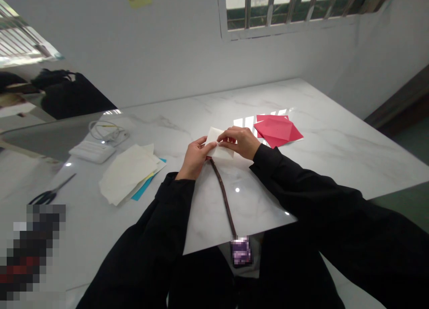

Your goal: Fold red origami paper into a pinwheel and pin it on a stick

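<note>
A small cream sheet of folded paper (221, 149) lies on the white marble table (328, 148), just in front of me. My left hand (193, 158) pinches its left edge with thumb and fingers closed on it. My right hand (241, 141) presses down on its top right part, fingers curled over the fold. A dark lanyard strap (224, 195) runs from under the paper towards my chest. Both arms wear black sleeves.
Red paper sheets (278, 130) lie to the right of my hands. A stack of cream, yellow and blue sheets (129, 173) lies to the left. Scissors (50, 194), a white flat box (92, 151) and a coiled white cable (109, 131) sit at the far left.
</note>
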`<move>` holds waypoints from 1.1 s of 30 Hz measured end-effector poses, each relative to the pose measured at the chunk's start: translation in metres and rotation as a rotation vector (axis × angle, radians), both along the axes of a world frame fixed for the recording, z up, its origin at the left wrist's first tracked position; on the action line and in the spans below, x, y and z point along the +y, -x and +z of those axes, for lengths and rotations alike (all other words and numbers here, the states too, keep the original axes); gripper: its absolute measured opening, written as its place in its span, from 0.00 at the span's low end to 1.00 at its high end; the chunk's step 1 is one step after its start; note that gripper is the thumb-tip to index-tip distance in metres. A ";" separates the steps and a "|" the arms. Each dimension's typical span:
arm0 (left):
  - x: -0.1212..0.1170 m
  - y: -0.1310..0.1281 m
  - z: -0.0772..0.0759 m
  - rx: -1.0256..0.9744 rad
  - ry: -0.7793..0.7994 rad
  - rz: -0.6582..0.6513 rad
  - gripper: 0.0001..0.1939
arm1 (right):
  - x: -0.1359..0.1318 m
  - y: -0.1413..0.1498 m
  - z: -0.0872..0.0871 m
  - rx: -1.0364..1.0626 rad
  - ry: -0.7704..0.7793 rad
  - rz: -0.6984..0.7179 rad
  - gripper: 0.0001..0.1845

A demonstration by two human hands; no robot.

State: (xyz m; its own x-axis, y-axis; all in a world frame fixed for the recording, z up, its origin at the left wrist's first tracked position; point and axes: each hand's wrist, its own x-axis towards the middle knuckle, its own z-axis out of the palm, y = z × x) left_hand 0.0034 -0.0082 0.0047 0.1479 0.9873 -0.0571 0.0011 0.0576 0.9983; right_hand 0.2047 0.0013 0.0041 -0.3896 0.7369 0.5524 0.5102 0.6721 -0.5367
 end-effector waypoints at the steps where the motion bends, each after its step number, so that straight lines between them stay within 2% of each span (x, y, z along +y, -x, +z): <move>1: 0.000 0.000 0.000 0.001 -0.004 -0.001 0.25 | -0.001 0.000 0.000 0.009 -0.001 0.001 0.05; 8: 0.003 0.001 -0.005 0.027 -0.022 0.015 0.27 | 0.000 0.000 0.002 0.063 0.005 -0.066 0.06; 13: 0.008 0.005 -0.007 0.047 -0.042 0.177 0.30 | 0.020 -0.027 -0.002 0.118 -0.011 -0.297 0.05; 17: 0.009 0.006 -0.004 0.009 -0.003 0.239 0.30 | 0.039 -0.051 -0.014 0.117 0.086 -0.425 0.05; 22: 0.010 0.008 -0.003 -0.027 0.030 0.296 0.30 | 0.050 -0.066 -0.028 0.084 0.143 -0.504 0.06; 27: 0.013 0.012 -0.007 -0.019 0.020 0.329 0.30 | 0.054 -0.071 -0.035 0.113 0.108 -0.554 0.10; 30: 0.013 0.014 -0.008 -0.019 0.025 0.341 0.30 | 0.064 -0.076 -0.034 0.120 0.095 -0.554 0.14; 33: 0.012 0.014 -0.006 -0.060 0.048 0.369 0.29 | 0.087 -0.081 -0.026 0.032 0.127 -0.548 0.16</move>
